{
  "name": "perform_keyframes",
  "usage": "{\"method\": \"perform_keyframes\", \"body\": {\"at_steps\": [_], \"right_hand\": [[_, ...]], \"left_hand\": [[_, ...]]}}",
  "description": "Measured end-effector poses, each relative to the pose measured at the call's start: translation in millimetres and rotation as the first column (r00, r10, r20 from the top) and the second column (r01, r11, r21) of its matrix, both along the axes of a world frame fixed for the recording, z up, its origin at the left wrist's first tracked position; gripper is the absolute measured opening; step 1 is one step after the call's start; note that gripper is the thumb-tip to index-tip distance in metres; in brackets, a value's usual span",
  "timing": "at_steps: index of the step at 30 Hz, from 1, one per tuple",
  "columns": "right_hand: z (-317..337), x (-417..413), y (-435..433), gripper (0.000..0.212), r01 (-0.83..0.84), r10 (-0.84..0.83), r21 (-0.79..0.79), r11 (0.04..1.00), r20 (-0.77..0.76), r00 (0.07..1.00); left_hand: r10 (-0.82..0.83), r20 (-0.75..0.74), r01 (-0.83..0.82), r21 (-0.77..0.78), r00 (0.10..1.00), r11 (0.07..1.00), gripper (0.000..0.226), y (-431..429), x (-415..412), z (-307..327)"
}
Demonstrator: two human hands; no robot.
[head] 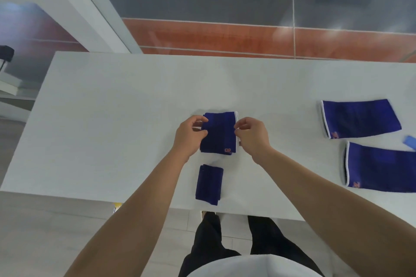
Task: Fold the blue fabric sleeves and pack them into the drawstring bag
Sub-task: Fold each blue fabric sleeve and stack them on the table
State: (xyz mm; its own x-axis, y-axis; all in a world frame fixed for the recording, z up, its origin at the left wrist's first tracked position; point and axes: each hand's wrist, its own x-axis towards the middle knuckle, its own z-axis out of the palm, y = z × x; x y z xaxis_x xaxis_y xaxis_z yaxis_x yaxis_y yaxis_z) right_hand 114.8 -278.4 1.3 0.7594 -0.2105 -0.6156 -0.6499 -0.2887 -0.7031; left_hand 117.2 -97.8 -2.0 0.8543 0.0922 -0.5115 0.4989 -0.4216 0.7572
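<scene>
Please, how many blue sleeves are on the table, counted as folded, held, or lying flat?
Folded sleeve, lying free: 1
Held sleeve, pinched by left hand and right hand: 1
Flat sleeves, unfolded: 2
Total: 4

1. The right picture edge is cutting off the nearer flat blue sleeve [380,171] and a light-blue object [410,141], so that object is staying unidentifiable.
2. The left hand [189,135] and right hand [252,135] are pinching and covering the side edges of the folded sleeve [218,132].
3. The orange logos [227,150] are showing too small to read.
4. The table [90,195] is hiding most of a yellow item [117,207].
</scene>
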Motion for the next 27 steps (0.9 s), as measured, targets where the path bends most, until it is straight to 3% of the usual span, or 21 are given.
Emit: {"method": "perform_keyframes", "body": {"at_steps": [7,10,12,14,16,18,21,27], "right_hand": [[-17,-9,4,0.022,-0.110,0.115,-0.095,0.989,0.048,0.992],[-16,-14,3,0.022,-0.239,0.282,-0.254,0.937,0.150,0.948],[-14,-18,2,0.039,-0.388,0.542,-0.498,0.775,0.209,0.814],[-16,-20,0,0.057,-0.504,0.757,-0.674,0.540,0.127,0.641],[-25,-23,-3,0.064,-0.598,0.832,-0.728,0.337,-0.068,0.551],[-36,-28,-7,0.065,-0.643,0.822,-0.723,0.252,-0.190,0.536],[-46,-32,-7,0.066,-0.640,0.810,-0.728,0.245,-0.210,0.548],[-53,-33,-7,0.067,-0.633,0.802,-0.723,0.275,-0.191,0.566]], "left_hand": [[-0.121,0.095,0.104,0.171,0.988,0.980,0.034,0,-5,-15],[-0.219,0.182,0.158,0.299,0.959,0.941,0.036,0,-9,-15],[-0.333,0.232,0.212,0.427,0.914,0.879,0.042,-1,-12,-14],[-0.543,0.169,0.350,0.603,0.822,0.717,0.053,-2,-14,-18],[-0.709,-0.009,0.507,0.705,0.706,0.496,0.061,-1,-16,-29],[-0.765,-0.119,0.587,0.717,0.634,0.375,0.065,4,-15,-42],[-0.803,-0.113,0.601,0.726,0.585,0.336,0.067,13,-8,-57],[-0.811,-0.065,0.609,0.696,0.581,0.381,0.067,16,-4,-65]]}}
